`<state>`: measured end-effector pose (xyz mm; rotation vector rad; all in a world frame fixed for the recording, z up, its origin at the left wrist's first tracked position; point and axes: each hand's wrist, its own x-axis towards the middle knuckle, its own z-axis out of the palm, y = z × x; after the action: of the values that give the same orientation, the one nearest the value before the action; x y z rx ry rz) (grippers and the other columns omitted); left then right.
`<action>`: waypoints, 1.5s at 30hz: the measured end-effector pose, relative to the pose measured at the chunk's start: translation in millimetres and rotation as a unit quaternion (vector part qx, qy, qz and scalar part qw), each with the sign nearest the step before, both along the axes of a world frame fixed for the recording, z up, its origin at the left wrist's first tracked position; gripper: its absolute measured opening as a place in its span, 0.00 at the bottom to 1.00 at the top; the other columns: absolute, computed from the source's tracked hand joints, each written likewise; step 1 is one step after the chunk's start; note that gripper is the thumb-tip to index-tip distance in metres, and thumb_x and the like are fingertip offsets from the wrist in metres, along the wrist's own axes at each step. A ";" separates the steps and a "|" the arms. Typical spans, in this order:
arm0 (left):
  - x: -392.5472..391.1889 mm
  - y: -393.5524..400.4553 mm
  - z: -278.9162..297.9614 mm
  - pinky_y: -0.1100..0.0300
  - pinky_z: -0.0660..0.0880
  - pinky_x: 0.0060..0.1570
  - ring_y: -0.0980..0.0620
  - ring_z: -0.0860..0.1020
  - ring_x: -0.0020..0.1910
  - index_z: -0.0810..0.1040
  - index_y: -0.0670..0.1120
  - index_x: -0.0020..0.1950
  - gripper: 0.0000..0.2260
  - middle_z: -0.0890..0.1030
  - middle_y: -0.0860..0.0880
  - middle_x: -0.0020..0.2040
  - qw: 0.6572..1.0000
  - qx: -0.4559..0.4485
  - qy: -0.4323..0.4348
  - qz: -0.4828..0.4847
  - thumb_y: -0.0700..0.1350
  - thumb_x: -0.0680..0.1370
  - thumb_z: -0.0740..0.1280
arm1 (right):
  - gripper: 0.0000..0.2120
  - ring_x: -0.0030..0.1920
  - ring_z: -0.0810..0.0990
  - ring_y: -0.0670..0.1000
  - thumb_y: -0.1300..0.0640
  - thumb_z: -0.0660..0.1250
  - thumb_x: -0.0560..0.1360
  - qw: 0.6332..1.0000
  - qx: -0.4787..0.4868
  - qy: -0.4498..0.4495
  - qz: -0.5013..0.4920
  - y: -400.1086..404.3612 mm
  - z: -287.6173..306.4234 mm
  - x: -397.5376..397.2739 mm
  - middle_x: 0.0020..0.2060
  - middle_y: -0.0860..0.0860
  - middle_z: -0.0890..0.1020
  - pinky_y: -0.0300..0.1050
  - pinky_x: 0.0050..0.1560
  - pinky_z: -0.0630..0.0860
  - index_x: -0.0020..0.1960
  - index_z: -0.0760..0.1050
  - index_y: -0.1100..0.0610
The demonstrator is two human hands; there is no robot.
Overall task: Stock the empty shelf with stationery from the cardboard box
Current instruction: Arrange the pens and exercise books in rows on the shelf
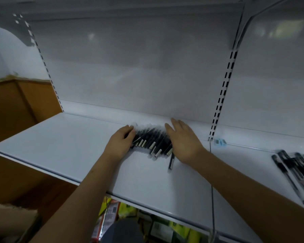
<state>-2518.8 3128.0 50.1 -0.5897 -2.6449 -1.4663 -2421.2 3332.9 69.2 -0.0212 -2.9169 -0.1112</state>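
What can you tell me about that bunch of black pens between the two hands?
The bunch of black pens lies flat on the white shelf, near the back wall. The pens are slim and dark with pale labels near their front ends, packed side by side in a slanted row. One pen sticks out toward the front. The left hand touches the row's left side, fingers bent; the right hand rests flat against its right side. The tips look blurred.

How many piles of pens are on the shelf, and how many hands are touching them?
Piles of pens: 2, one between the hands, one at the right
Stray pens: 1
Hands: 2, left hand, right hand
Total: 5
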 end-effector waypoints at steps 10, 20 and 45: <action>17.2 -5.2 16.5 0.82 0.57 0.55 0.58 0.63 0.67 0.74 0.55 0.54 0.07 0.71 0.63 0.59 0.992 -0.059 -0.060 -0.096 0.48 0.85 0.57 | 0.48 0.77 0.35 0.60 0.25 0.35 0.71 0.985 -0.133 -0.062 -0.090 -42.4 -25.8 4.1 0.78 0.61 0.40 0.55 0.77 0.40 0.79 0.36 0.59; 12.7 -57.6 -2.5 0.61 0.53 0.76 0.64 0.49 0.77 0.50 0.58 0.81 0.38 0.47 0.60 0.80 0.959 -0.236 0.070 -0.138 0.69 0.75 0.61 | 0.43 0.78 0.44 0.63 0.28 0.40 0.76 0.980 -0.146 0.036 -0.132 -37.1 -2.8 2.2 0.78 0.63 0.43 0.58 0.77 0.45 0.80 0.40 0.55; -6.9 -64.1 9.9 0.75 0.41 0.71 0.64 0.42 0.77 0.41 0.51 0.81 0.30 0.41 0.57 0.79 0.884 -0.392 0.110 -0.230 0.57 0.83 0.52 | 0.35 0.78 0.40 0.61 0.38 0.44 0.82 0.987 -0.128 -0.096 -0.022 -48.6 -13.3 12.3 0.77 0.63 0.37 0.53 0.78 0.44 0.79 0.38 0.55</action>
<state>-2525.7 3063.9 60.0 -1.4112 -2.9400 -0.2286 -2408.9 3284.3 56.0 -0.1235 -3.1024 0.2708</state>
